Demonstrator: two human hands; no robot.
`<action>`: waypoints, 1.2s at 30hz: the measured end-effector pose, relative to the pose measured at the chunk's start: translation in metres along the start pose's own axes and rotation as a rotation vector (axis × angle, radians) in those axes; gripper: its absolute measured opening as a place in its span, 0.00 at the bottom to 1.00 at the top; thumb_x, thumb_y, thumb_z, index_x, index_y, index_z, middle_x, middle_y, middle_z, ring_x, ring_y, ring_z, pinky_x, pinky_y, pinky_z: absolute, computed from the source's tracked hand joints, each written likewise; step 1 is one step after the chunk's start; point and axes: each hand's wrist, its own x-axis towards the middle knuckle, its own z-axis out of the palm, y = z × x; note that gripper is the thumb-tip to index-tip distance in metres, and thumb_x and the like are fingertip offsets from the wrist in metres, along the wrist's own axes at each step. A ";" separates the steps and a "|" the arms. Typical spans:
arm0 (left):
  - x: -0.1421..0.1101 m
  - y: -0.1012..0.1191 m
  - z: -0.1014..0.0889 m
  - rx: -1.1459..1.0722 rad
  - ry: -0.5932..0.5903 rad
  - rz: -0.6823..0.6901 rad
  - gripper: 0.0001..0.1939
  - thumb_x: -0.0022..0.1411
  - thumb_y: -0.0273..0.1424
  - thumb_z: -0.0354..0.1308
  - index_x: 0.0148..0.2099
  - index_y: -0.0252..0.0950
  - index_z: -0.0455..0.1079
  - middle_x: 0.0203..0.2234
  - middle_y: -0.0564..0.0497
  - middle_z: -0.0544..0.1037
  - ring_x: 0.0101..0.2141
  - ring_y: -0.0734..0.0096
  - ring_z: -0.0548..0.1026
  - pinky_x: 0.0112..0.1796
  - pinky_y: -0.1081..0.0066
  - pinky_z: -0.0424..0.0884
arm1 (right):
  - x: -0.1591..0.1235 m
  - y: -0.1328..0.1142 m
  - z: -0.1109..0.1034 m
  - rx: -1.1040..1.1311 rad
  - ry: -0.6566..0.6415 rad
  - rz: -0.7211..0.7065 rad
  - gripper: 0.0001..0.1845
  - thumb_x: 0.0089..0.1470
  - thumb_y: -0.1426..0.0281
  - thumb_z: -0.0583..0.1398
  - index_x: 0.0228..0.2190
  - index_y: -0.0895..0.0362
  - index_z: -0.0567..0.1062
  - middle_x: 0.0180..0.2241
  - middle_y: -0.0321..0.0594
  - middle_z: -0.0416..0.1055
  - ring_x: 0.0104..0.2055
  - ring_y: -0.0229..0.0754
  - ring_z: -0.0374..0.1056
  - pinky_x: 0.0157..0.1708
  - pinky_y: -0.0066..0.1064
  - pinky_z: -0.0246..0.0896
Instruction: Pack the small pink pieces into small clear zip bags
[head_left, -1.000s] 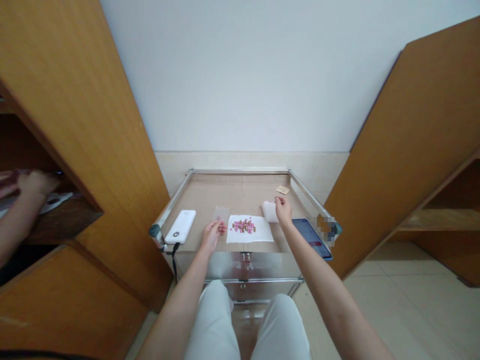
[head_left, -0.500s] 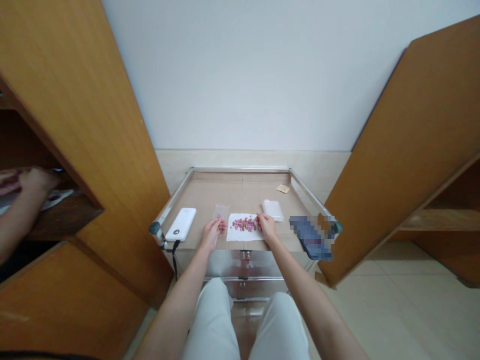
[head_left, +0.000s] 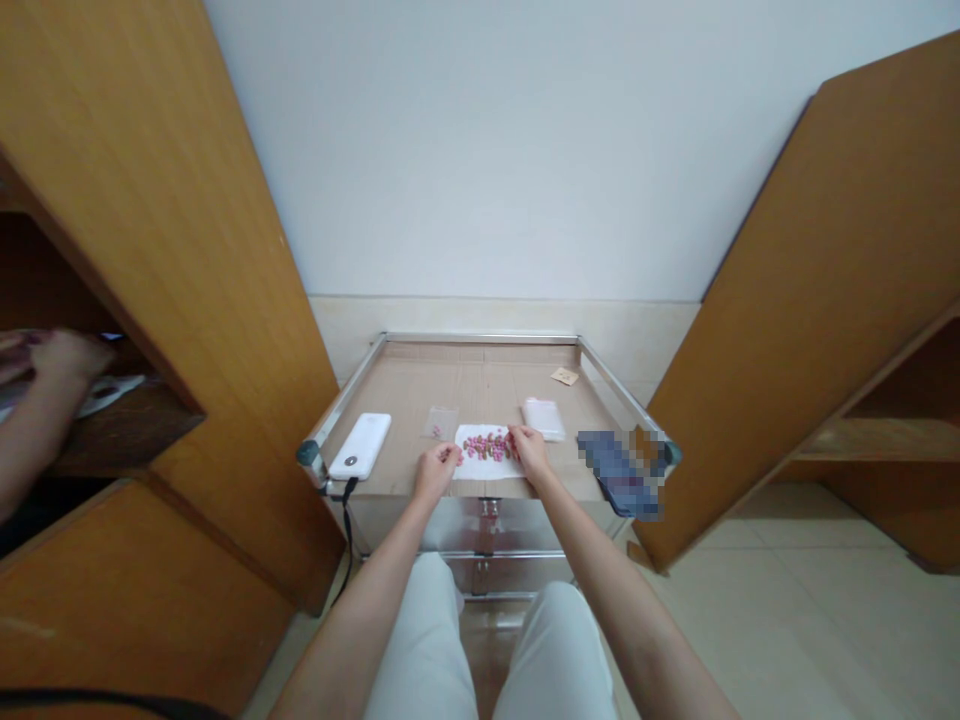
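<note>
Small pink and greenish-brown pieces, resembling dried flower buds (head_left: pixel 487 446), lie in a heap on a white paper sheet (head_left: pixel 480 473). My left hand (head_left: pixel 436 474) is at the sheet's left edge, its fingertips pinched together; what they hold is too small to make out. At the heap's right end, my right hand (head_left: pixel 531 452) rests over the sheet with bent, closed fingers, and their tips are partly hidden. Just beyond the left hand lies a small clear plastic bag (head_left: pixel 442 418) with a few pink pieces in it.
A stack of clear bags (head_left: pixel 544 419) lies behind my right hand. A white power bank (head_left: pixel 361 447) with a cable is at left, a blurred dark object (head_left: pixel 622 475) at right, a paper slip (head_left: pixel 564 376) behind. Another person's hand (head_left: pixel 66 358) reaches into the left cabinet.
My left hand has moved right, away from the clear bag to the sheet's edge, and its fingers have closed. Pink pieces now show in the bag. My right hand has barely shifted.
</note>
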 end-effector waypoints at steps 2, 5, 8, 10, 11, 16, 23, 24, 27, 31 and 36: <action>0.000 -0.001 0.000 0.058 0.005 0.004 0.10 0.47 0.34 0.49 0.25 0.33 0.68 0.19 0.50 0.73 0.23 0.72 0.71 0.27 0.74 0.64 | 0.000 -0.001 0.001 -0.004 0.006 0.003 0.15 0.40 0.66 0.52 0.09 0.57 0.60 0.06 0.29 0.53 0.10 0.30 0.46 0.13 0.25 0.39; -0.001 0.000 0.000 0.155 0.025 0.016 0.11 0.48 0.34 0.48 0.26 0.33 0.68 0.19 0.50 0.74 0.24 0.72 0.71 0.26 0.75 0.63 | 0.001 -0.001 0.001 -0.005 0.000 0.003 0.15 0.40 0.66 0.52 0.09 0.57 0.59 0.06 0.29 0.52 0.10 0.30 0.46 0.13 0.25 0.38; -0.005 0.005 0.000 0.252 0.059 0.026 0.11 0.50 0.34 0.47 0.27 0.34 0.68 0.20 0.49 0.74 0.24 0.73 0.71 0.26 0.76 0.62 | 0.001 -0.001 0.002 -0.006 -0.005 0.000 0.15 0.40 0.66 0.52 0.09 0.57 0.59 0.05 0.29 0.52 0.10 0.30 0.46 0.13 0.24 0.38; -0.009 0.009 0.000 0.303 0.082 0.022 0.11 0.50 0.33 0.47 0.28 0.34 0.69 0.21 0.49 0.74 0.24 0.73 0.70 0.26 0.76 0.61 | 0.002 0.000 0.002 0.001 -0.001 -0.002 0.14 0.40 0.66 0.52 0.09 0.57 0.59 0.05 0.28 0.52 0.10 0.30 0.46 0.13 0.24 0.39; -0.010 0.012 0.000 0.325 0.091 0.019 0.11 0.51 0.33 0.47 0.28 0.34 0.69 0.21 0.49 0.74 0.24 0.73 0.70 0.26 0.77 0.61 | 0.002 0.000 0.003 0.006 -0.002 -0.003 0.14 0.40 0.66 0.52 0.09 0.57 0.59 0.05 0.28 0.52 0.10 0.30 0.46 0.13 0.24 0.39; -0.015 0.020 0.001 0.397 0.126 0.016 0.11 0.51 0.32 0.46 0.27 0.35 0.69 0.21 0.50 0.74 0.24 0.74 0.70 0.26 0.78 0.60 | 0.002 0.001 0.004 0.008 -0.006 -0.007 0.14 0.40 0.66 0.51 0.09 0.57 0.59 0.06 0.29 0.52 0.10 0.30 0.46 0.13 0.24 0.39; -0.016 0.015 0.002 0.360 0.155 0.054 0.10 0.50 0.33 0.47 0.25 0.36 0.68 0.19 0.50 0.73 0.23 0.72 0.69 0.25 0.76 0.58 | 0.001 -0.001 0.001 -0.018 -0.009 -0.018 0.14 0.40 0.66 0.52 0.09 0.57 0.60 0.06 0.29 0.52 0.10 0.30 0.46 0.13 0.25 0.39; -0.016 0.015 0.002 0.350 0.163 0.053 0.10 0.50 0.33 0.47 0.24 0.37 0.68 0.19 0.51 0.73 0.23 0.72 0.69 0.25 0.76 0.58 | 0.000 -0.001 0.001 -0.014 -0.012 -0.018 0.14 0.40 0.65 0.52 0.09 0.57 0.60 0.06 0.29 0.52 0.10 0.30 0.46 0.13 0.25 0.39; -0.017 0.014 0.002 0.317 0.150 0.066 0.10 0.50 0.33 0.48 0.24 0.37 0.68 0.19 0.51 0.72 0.23 0.72 0.69 0.25 0.76 0.59 | -0.002 -0.002 -0.001 0.011 -0.022 -0.001 0.14 0.40 0.65 0.52 0.10 0.57 0.61 0.06 0.29 0.53 0.10 0.30 0.46 0.13 0.24 0.38; -0.012 0.011 -0.002 0.285 0.051 0.181 0.09 0.50 0.31 0.48 0.26 0.37 0.68 0.22 0.51 0.72 0.26 0.71 0.69 0.29 0.74 0.61 | -0.003 -0.002 -0.003 0.061 -0.020 0.016 0.14 0.40 0.64 0.52 0.11 0.58 0.62 0.07 0.29 0.53 0.10 0.29 0.46 0.12 0.24 0.37; 0.008 0.009 -0.018 0.413 0.046 0.331 0.09 0.50 0.26 0.48 0.32 0.36 0.68 0.31 0.46 0.72 0.36 0.66 0.68 0.40 0.69 0.60 | -0.002 0.002 -0.008 0.125 0.015 0.020 0.12 0.39 0.64 0.53 0.13 0.59 0.64 0.08 0.29 0.54 0.11 0.29 0.46 0.12 0.23 0.37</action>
